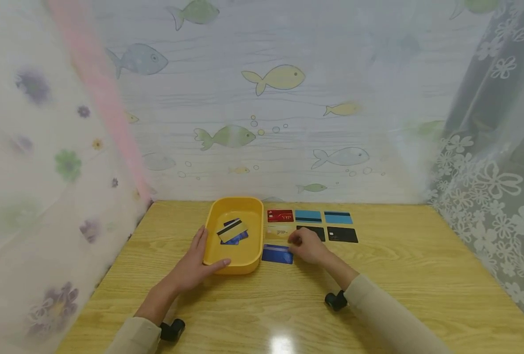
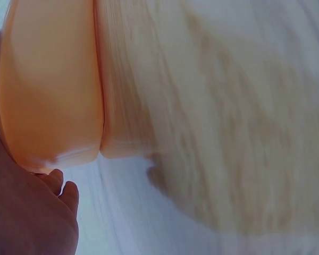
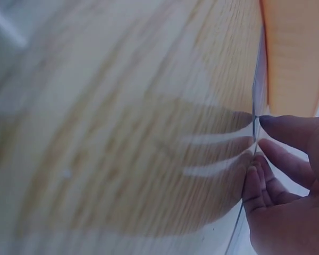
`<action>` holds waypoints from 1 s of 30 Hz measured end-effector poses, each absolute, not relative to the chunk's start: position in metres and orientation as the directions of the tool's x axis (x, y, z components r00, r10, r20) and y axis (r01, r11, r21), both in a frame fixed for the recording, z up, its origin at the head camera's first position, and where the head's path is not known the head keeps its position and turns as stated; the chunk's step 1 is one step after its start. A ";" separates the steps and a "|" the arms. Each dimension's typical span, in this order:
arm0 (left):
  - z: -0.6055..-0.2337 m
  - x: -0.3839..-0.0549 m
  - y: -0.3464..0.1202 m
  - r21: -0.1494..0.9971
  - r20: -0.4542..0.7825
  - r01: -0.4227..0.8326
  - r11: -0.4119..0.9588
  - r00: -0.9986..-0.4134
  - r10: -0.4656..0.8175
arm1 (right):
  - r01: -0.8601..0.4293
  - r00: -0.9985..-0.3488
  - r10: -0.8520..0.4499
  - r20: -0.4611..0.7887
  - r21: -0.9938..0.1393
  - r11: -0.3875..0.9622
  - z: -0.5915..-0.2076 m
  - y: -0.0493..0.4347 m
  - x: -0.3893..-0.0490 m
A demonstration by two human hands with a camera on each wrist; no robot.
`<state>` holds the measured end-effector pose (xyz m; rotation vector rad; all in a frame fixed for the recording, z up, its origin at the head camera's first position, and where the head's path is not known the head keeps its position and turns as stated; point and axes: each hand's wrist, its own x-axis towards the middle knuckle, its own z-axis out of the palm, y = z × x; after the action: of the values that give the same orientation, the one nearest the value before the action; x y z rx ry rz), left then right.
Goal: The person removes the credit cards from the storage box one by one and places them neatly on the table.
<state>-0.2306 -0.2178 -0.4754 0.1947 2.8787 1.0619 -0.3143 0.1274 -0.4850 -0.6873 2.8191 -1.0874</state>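
Note:
In the head view my left hand holds the yellow plastic tray at its near left corner, thumb along the front rim and fingers against the left side. Inside the tray a gold card with a black stripe overlaps blue cards. My right hand pinches the right edge of a blue card that lies on the table just right of the tray. The right wrist view shows the thumb and fingertips close to the tabletop at this card's thin edge.
Behind the blue card lie a gold card and two black cards, one fully visible, one partly hidden by my hand. Farther back are a red VIP card and two light-blue striped cards. A fish-print curtain closes the back.

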 end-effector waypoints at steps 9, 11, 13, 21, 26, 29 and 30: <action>-0.476 -0.229 -0.219 0.645 -0.018 0.094 0.758 -0.990 0.138 | -0.380 -0.908 -0.401 0.119 -0.639 0.669 -0.484 0.124 -0.313; -0.477 -0.229 -0.218 0.645 -0.018 0.093 0.758 -0.991 0.136 | -0.383 -0.907 -0.404 0.120 -0.635 0.671 -0.484 0.125 -0.313; -0.477 -0.229 -0.218 0.642 -0.019 0.093 0.761 -0.990 0.137 | -0.374 -0.910 -0.400 0.111 -0.636 0.675 -0.484 0.125 -0.315; -0.477 -0.229 -0.218 0.630 -0.029 0.082 0.772 -0.991 0.129 | -0.370 -0.906 -0.414 0.093 -0.651 0.663 -0.470 0.123 -0.318; -0.474 -0.230 -0.218 0.620 -0.023 0.093 0.779 -0.990 0.137 | -0.413 -0.884 -0.451 0.125 -0.660 0.627 -0.451 0.120 -0.317; -0.474 -0.230 -0.219 0.624 -0.024 0.096 0.775 -0.990 0.141 | -0.430 -0.874 -0.466 0.138 -0.666 0.609 -0.444 0.117 -0.315; -0.475 -0.230 -0.219 0.626 -0.024 0.095 0.774 -0.990 0.141 | -0.436 -0.871 -0.470 0.144 -0.669 0.602 -0.443 0.116 -0.314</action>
<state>-0.2300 -0.2195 -0.4754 0.1933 2.8928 1.0147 -0.3145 0.1156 -0.4426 -0.7834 2.7692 -1.1369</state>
